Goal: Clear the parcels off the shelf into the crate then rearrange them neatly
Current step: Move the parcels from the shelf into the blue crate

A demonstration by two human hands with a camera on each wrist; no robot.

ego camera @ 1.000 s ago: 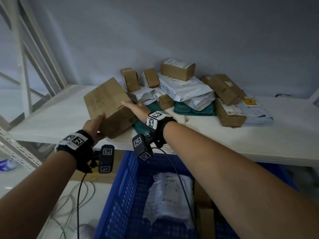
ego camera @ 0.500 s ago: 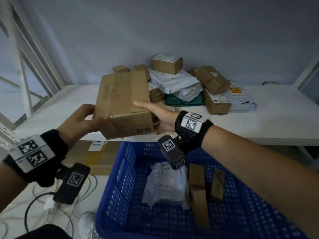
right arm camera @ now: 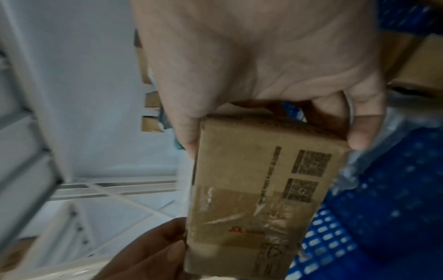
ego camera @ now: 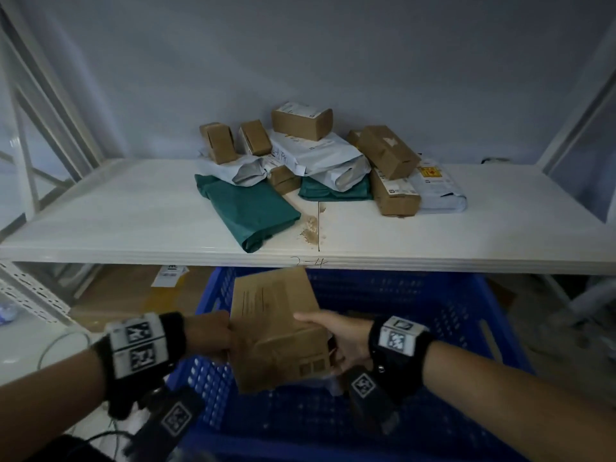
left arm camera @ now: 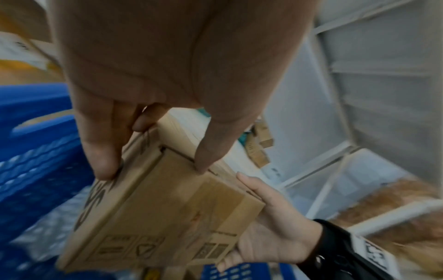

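Note:
A large brown cardboard box [ego camera: 275, 328] hangs over the blue crate [ego camera: 450, 301], below the shelf edge. My left hand [ego camera: 213, 335] grips its left end, thumb and fingers pinching the box [left arm camera: 163, 208]. My right hand [ego camera: 336, 338] holds the right end, thumb on top and fingers underneath the box [right arm camera: 258, 189]. On the white shelf [ego camera: 133, 211] lies a pile of parcels: a green mailer [ego camera: 250, 211] at the front, grey poly bags [ego camera: 320, 155] and several small brown boxes [ego camera: 301, 120] behind.
The crate's floor is mostly hidden by the box and my arms. White rack uprights [ego camera: 50, 105] frame the shelf at left and right. Cardboard and a label [ego camera: 170, 273] lie on the floor under the shelf, left of the crate.
Both hands have carried the large box from the shelf's front edge down and toward me, into the crate's opening. The green mailer it covered now shows.

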